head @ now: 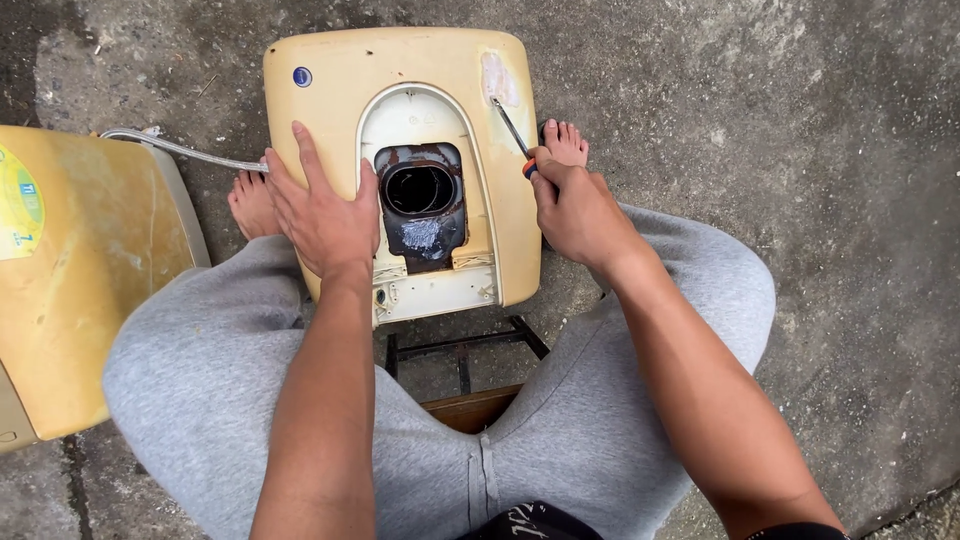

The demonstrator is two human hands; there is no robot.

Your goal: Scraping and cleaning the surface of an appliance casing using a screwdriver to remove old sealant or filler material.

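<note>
A cream-yellow ceramic toilet base point(330, 80) lies on the concrete between my bare feet, its underside up, showing a dark round outlet hole point(420, 190). My left hand point(320, 215) rests flat on its left side, fingers spread. My right hand point(575, 205) grips a screwdriver point(512, 130) with an orange and blue handle; its metal tip touches the inner rim at the upper right of the recess.
A second yellowed ceramic piece point(90, 280) with a round sticker stands at the left. A braided metal hose point(180, 150) runs from it toward the base. A low stool's dark metal frame point(465, 345) shows between my grey-trousered knees. Rough concrete lies all around.
</note>
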